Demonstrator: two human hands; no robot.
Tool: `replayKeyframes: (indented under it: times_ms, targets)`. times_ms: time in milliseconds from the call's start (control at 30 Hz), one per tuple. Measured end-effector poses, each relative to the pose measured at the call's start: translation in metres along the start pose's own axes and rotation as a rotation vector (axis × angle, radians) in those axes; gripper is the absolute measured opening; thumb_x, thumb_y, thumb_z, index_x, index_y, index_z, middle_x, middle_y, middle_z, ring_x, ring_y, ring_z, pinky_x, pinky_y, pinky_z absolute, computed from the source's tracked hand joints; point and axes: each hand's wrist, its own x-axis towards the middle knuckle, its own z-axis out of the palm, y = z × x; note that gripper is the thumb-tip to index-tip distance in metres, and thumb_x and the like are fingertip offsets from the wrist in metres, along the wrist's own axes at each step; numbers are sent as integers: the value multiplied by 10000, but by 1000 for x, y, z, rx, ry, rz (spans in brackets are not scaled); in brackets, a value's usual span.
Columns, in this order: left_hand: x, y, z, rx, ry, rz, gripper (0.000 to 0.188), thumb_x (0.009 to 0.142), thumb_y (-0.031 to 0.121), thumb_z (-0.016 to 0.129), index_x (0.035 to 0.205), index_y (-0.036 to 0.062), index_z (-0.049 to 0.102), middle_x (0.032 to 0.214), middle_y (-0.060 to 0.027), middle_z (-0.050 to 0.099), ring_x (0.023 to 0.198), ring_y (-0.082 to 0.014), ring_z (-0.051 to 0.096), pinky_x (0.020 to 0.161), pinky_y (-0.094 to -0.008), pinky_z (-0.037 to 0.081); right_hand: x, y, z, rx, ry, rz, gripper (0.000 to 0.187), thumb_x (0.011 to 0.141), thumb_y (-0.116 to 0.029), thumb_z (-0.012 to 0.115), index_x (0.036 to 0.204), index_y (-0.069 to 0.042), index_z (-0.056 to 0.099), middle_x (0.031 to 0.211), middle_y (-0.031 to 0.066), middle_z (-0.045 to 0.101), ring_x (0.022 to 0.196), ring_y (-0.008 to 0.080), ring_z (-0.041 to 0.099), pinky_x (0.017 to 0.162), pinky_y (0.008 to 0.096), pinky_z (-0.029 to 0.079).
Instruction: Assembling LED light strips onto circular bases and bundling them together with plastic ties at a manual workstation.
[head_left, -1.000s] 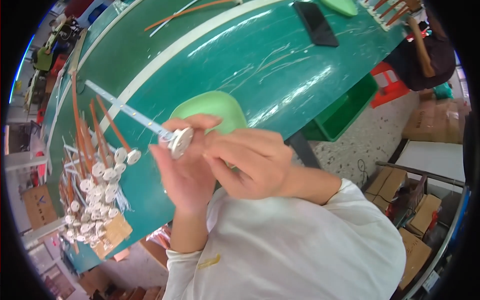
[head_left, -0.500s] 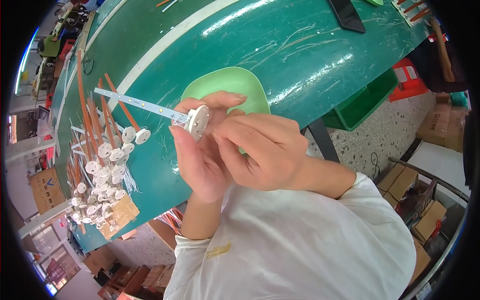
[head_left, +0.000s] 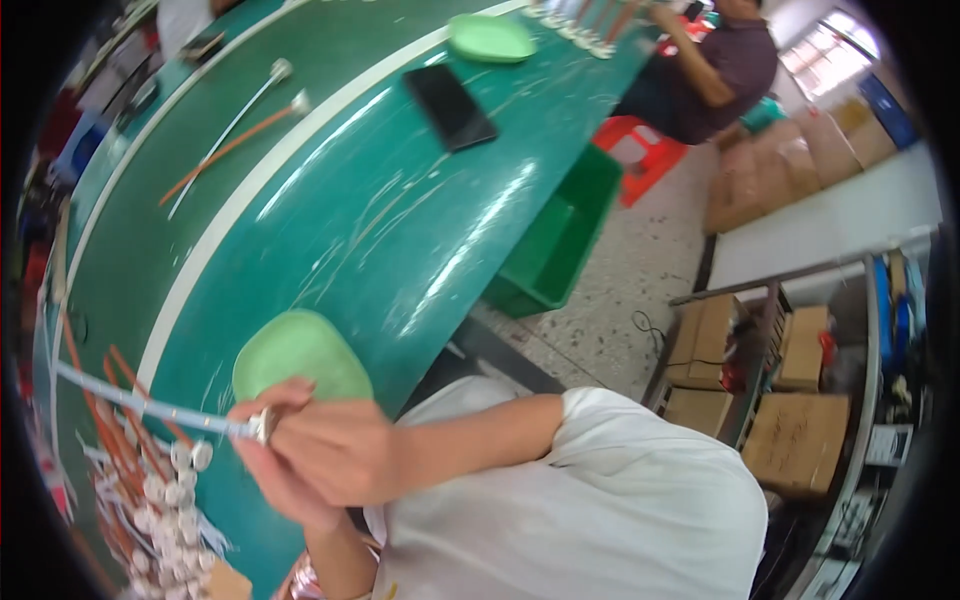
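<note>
Above the near edge of the bench (head_left: 330,220), our left hand (head_left: 283,488) pinches the light strip (head_left: 150,405) by its white disc (head_left: 263,425); we cannot tell whether our right hand (head_left: 340,450) grips anything.

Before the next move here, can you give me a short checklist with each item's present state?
1. Left hand holding the pale strip near its white round end: ok.
2. Contents of the right hand's pinch: cannot tell, fingertips hidden.
3. Pale strip apart from the orange strips: cannot tell, they overlap in view.
4. Green dish fully visible: not ok, hands cover part.
5. Black phone apart from both hands: ok.
</note>
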Motion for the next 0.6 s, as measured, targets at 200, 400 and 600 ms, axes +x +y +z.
replayKeyframes:
  times_ms: [200,400,600]
  targets:
    - [-1,31,-21,143,-73,6,451,973,411,454,1133,-11,441,1023,-232,571,933,-259,553,850,-363,420,10,8,-1,306,-17,-21,110,733,-10,672,826,27,628,795,105,612,610,229,601,503,320,485]
    - [-15,161,-172,1162,576,272,446,981,419,453,957,12,634,816,-158,645,725,-276,621,650,-426,469,20,23,-39,218,-174,44,92,744,-27,725,808,-23,659,777,91,663,631,231,633,519,317,500]
    - [5,215,-265,1999,652,135,526,970,450,467,861,-35,640,781,-282,636,728,-453,616,632,-522,467,14,58,-38,54,-313,128,70,746,-38,725,783,-35,665,732,58,674,628,204,649,536,314,515]
